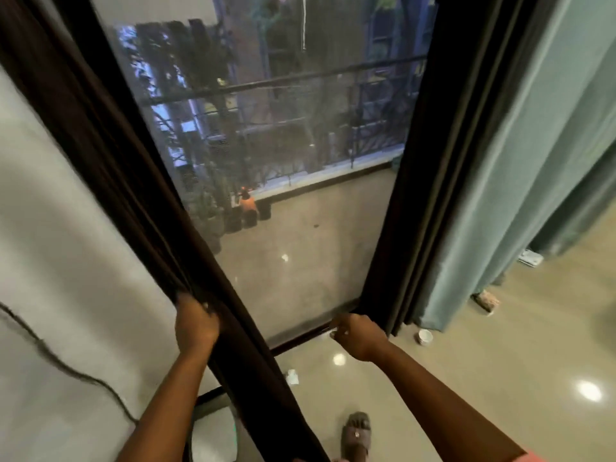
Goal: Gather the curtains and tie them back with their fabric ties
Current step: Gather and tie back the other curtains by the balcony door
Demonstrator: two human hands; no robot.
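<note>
Both forearms reach toward the window: left hand (196, 323) clenches the bunched left brown curtain (110, 168), right hand (358, 333) pinches the right brown curtain (430, 181) edge — both drawn aside, gathering underway, no fabric tie visible, tying not begun.

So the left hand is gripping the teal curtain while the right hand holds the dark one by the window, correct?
Not quite. In the head view the left hand grips the dark brown curtain, not the teal curtain, which hangs untouched. The right hand does hold the other dark curtain.
</note>
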